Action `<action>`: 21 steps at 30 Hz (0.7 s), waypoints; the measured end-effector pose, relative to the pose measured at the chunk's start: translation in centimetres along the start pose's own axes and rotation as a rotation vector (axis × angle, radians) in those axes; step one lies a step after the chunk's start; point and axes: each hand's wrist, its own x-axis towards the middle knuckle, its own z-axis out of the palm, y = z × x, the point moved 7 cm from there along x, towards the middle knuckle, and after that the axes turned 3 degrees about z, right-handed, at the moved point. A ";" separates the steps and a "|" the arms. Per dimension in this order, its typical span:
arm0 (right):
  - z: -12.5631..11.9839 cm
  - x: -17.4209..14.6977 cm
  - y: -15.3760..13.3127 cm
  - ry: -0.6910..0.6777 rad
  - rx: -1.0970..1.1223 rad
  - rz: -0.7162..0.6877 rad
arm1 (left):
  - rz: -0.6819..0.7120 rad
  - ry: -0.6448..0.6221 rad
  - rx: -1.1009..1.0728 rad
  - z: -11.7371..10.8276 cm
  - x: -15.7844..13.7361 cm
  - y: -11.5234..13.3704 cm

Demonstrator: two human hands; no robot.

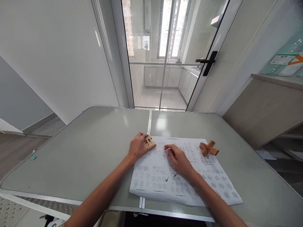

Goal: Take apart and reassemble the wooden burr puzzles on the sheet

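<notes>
My left hand (139, 147) is closed around a pale wooden interlocking puzzle (149, 140), which rests at the top left edge of a large printed sheet (161, 197). Its thumb stretches along the near side of the puzzle, and part of the block is hidden by the fingers. Over the middle of the sheet lies my right hand (177, 157), its fingers loosely bent and apart, holding nothing that I can see. Rows of small line diagrams cover the paper. At the sheet's top right sits a brown wooden cross-shaped puzzle (209, 148), out of reach of both hands' fingers.
The grey-green table (94, 151) has a metal seam down its middle. A small teal bit (33, 158) lies near its left edge. Behind stands a glass door with a black handle (208, 63). Plastic-wrapped bottles (284, 61) sit on a shelf at right.
</notes>
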 end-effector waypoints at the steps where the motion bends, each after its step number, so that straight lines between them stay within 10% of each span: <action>1: 0.0 0.0 0.0 0.000 -0.001 -0.002 | -0.014 0.005 0.005 -0.1 0.1 -0.2; 14: -0.4 0.0 0.4 -0.006 0.004 0.029 | -0.058 0.028 0.053 -0.2 0.1 -0.8; 21: -7.7 -0.6 -0.4 0.124 -0.190 -0.014 | -0.060 -0.003 0.066 -0.5 -0.1 -0.5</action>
